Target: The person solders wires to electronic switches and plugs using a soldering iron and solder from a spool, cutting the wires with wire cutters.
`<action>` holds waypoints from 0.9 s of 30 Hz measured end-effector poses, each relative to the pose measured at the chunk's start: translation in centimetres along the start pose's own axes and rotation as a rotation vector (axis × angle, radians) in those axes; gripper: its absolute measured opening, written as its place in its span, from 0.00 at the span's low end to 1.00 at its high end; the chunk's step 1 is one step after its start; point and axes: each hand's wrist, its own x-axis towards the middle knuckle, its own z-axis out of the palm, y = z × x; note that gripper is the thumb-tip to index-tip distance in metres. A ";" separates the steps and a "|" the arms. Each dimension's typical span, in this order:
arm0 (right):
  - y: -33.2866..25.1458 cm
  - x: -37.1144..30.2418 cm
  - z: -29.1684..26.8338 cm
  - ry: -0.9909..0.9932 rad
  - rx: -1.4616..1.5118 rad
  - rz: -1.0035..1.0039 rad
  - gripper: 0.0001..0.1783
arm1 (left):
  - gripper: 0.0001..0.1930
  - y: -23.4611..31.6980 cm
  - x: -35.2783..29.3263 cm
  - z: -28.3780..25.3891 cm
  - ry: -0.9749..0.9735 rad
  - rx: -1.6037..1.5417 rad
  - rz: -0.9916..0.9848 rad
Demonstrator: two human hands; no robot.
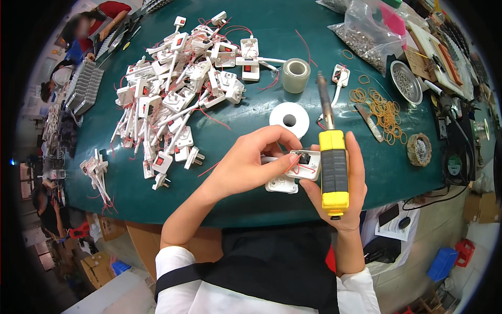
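Note:
In front of me is an opened white plug housing [304,166] with a black part and thin red wires inside. My left hand [251,162] is closed at it, thumb and forefinger pinched on the red wire near its left end. A second white piece [282,184] hangs just below. My right hand [342,201] holds a yellow-and-black handled tool [334,167] along its palm, the long metal shaft pointing away from me. Its thumb touches the housing's lower right edge. Fingers behind the tool are partly hidden.
A large pile of white plug assemblies [178,94] covers the green table's [251,112] left half. White roll [277,116], clear tape roll [296,76], rubber bands [384,112], a metal bowl [406,83] of small parts and a stone-like dish [418,149] stand near. People work far left.

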 end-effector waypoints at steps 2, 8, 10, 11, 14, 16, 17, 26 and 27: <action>-0.1 0.1 0.3 0.004 0.007 0.022 0.47 | 0.10 -0.4 0.0 0.0 0.026 -0.098 0.013; -0.1 0.7 0.5 0.116 0.225 0.149 0.47 | 0.31 -1.2 -2.3 0.1 0.405 0.522 0.442; -0.2 0.6 0.7 0.173 0.213 0.144 0.47 | 0.33 -2.0 -3.1 1.9 0.434 0.507 0.325; -0.3 0.5 1.0 0.183 0.193 0.106 0.48 | 0.33 -2.5 -2.8 2.5 0.443 0.471 0.359; -0.5 0.2 1.7 0.204 0.227 0.071 0.48 | 0.32 -3.5 -2.7 3.8 0.479 0.218 0.269; -0.2 0.4 1.7 0.186 0.207 0.048 0.48 | 0.29 -3.4 -3.0 3.3 0.397 0.149 0.253; -0.2 0.4 1.5 0.160 0.162 0.053 0.47 | 0.28 -3.3 -3.0 2.9 0.382 -0.105 0.250; 0.4 0.4 1.7 0.026 0.186 0.085 0.43 | 0.23 -1.0 -0.7 -0.5 0.367 -0.343 0.219; 0.3 0.4 1.6 0.026 0.185 0.082 0.43 | 0.16 -0.9 -0.1 -0.7 0.376 -0.250 0.246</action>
